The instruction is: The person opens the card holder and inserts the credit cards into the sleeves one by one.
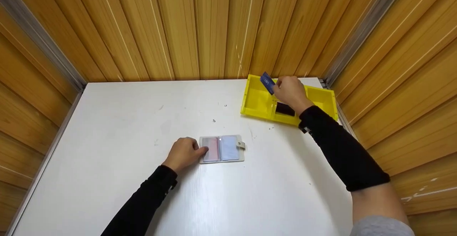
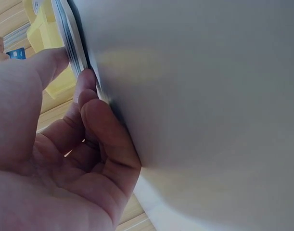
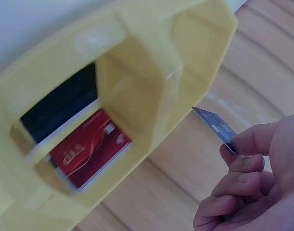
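Observation:
An open card holder (image 1: pixel 229 148) with clear sleeves and a snap tab lies on the white table, a reddish insert on one side and a pale blue one on the other. My left hand (image 1: pixel 184 154) pinches its left edge, thumb on top; the left wrist view shows a fingertip at the lower edge (image 2: pixel 74 41). Above the yellow bin, my right hand (image 1: pixel 290 91) holds a dark blue card (image 1: pixel 267 83) between thumb and finger. In the right wrist view that card (image 3: pixel 215 124) is tilted and clear of the bin.
The yellow divided bin (image 1: pixel 259 113) stands at the table's back right corner. Inside its middle compartment lies a red card (image 3: pixel 89 149) on a stack, beside a dark opening (image 3: pixel 65 103) in the wall. Wood-patterned panels (image 1: pixel 210 29) enclose the white table (image 1: pixel 125 121).

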Demonstrator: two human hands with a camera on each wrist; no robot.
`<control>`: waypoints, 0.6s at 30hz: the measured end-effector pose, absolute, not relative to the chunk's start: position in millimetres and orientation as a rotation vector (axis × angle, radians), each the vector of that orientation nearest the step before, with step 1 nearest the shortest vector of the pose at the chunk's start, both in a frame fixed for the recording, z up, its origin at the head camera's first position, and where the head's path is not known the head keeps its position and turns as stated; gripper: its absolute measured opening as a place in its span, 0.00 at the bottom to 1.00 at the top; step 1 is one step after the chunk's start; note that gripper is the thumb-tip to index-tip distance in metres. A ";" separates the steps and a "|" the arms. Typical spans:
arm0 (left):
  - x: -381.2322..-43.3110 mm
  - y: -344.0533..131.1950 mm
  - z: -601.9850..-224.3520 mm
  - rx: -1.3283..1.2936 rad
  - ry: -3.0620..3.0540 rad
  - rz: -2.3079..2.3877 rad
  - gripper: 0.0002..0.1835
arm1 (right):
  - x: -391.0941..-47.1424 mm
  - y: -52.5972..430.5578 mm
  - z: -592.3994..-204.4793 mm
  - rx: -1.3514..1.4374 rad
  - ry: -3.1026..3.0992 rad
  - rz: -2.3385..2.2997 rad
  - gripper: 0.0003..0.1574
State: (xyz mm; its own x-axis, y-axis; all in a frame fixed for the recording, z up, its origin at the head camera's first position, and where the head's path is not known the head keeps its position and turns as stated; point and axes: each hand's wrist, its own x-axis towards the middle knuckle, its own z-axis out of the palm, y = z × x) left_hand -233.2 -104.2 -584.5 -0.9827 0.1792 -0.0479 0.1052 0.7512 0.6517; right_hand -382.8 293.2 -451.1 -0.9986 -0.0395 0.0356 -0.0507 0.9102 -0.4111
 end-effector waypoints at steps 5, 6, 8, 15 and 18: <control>-233.7 -103.2 -585.1 0.227 2.840 1.044 0.22 | -366.4 265.7 -447.9 0.126 -3.071 0.741 0.22; -233.8 -103.1 -585.2 0.227 2.839 1.045 0.22 | -362.5 260.2 -447.8 0.140 -3.080 0.760 0.22; -233.8 -103.2 -585.3 0.227 2.839 1.046 0.22 | -354.3 249.2 -448.7 0.171 -3.101 0.792 0.21; -232.9 -103.1 -585.1 0.196 2.817 1.045 0.23 | -325.5 216.6 -461.3 0.374 -3.172 0.858 0.18; -233.0 -102.7 -585.5 0.184 2.816 1.037 0.22 | -315.1 205.8 -467.0 0.435 -3.216 0.877 0.17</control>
